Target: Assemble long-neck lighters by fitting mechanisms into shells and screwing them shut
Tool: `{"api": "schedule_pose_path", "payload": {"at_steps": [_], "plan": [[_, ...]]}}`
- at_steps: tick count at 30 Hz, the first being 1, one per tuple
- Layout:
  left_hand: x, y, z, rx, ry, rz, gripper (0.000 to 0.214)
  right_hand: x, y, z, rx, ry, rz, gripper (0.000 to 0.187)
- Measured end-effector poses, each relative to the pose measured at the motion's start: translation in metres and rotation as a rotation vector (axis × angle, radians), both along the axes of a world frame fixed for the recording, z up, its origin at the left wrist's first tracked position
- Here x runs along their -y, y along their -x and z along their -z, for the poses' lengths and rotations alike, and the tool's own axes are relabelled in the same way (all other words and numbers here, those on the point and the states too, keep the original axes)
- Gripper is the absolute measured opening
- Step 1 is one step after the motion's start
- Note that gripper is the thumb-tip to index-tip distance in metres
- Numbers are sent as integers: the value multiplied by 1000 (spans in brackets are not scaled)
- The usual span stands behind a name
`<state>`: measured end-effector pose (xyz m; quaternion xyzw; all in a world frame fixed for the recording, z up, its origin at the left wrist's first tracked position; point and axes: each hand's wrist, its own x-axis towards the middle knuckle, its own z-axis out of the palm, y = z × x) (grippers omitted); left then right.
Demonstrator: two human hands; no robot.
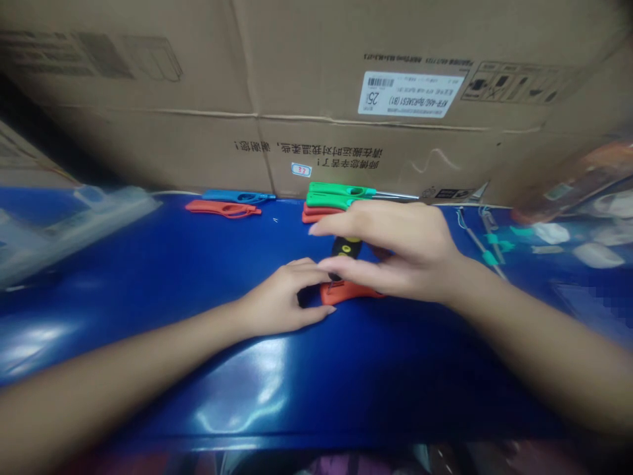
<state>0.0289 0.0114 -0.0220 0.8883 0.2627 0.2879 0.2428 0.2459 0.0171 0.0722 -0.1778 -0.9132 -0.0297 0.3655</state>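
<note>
My left hand [284, 300] rests on the blue table [198, 277], fingers curled and pinching at the left end of an orange lighter body [346, 291]. My right hand [395, 247] covers that orange piece from above, thumb and fingers closed on it, with a black-and-yellow part [346, 247] showing under the fingers. Just behind my right hand lies a stack of green lighters [336, 193] on top of red ones [316, 212], a metal nozzle pointing right.
A blue lighter [237, 196] and a red lighter [222, 208] lie at the back left. A large cardboard box [316, 92] walls off the far side. Clear plastic packaging [74, 218] sits at left. Thin metal rods with teal caps [487, 244] and blurred packets are at right.
</note>
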Motion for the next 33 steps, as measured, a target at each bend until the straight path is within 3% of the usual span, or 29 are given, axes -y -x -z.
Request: {"api": "schedule_pose_path", "payload": {"at_steps": [3, 7, 10, 13, 18, 24, 30, 33], "plan": [[0, 0, 0, 3, -14, 6, 33, 1, -1, -2, 117, -1, 57, 40], [-1, 0, 0, 12, 4, 20, 29, 3, 0, -5, 124, 189, -74, 41], [-1, 0, 0, -2, -8, 2, 31, 2, 0, -4, 67, 105, -71, 29], [-1, 0, -1, -12, -7, -5, 31, 1, -1, 0, 50, 10, -2, 33], [0, 0, -2, -3, 21, 13, 29, 0, 3, 3, -49, 214, -115, 32], [0, -1, -2, 2, -3, 7, 28, -1, 3, 2, -50, 10, 7, 25], [0, -1, -1, -33, 11, -12, 25, 4, 3, -5, -10, 216, -171, 30], [0, -1, -1, -22, -7, -12, 27, 3, 3, -5, -32, 157, -118, 25]]}}
